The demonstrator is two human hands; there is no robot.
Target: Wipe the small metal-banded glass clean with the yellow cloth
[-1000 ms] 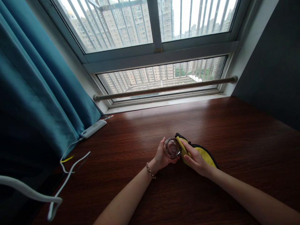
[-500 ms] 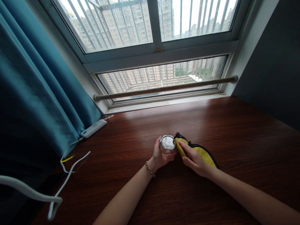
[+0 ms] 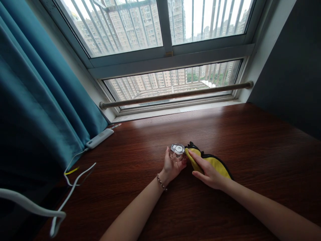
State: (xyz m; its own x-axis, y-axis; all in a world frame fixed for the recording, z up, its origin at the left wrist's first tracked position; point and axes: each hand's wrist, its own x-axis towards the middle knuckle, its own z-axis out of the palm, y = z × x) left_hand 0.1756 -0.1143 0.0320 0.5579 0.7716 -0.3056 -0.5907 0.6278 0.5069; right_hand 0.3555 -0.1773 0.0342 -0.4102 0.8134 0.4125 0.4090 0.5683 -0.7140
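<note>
My left hand (image 3: pixel 173 167) is wrapped round the side of a clear faceted glass (image 3: pixel 178 152), which is held over the table at the middle of the view. A bracelet circles the left wrist. In my right hand (image 3: pixel 209 172) is a yellow cloth (image 3: pixel 217 164) with black edging, bunched under the fingers. One folded corner of the cloth meets the right side of the glass, and its wider part spreads out past the hand. My right thumb sits apart from the fingers, on the near side of the cloth.
The dark red wooden table (image 3: pixel 140 140) reaches to the window ledge, below a metal rail (image 3: pixel 175 96). At left, a white power strip (image 3: pixel 99 138) lies beside a blue curtain (image 3: pixel 50 83). White cables (image 3: pixel 72 190) and a yellow tie (image 3: pixel 72 170) are near it.
My left hand has tilted the glass, so its top face looks narrower and more of its side shows. My right hand and the cloth have shifted slightly left.
</note>
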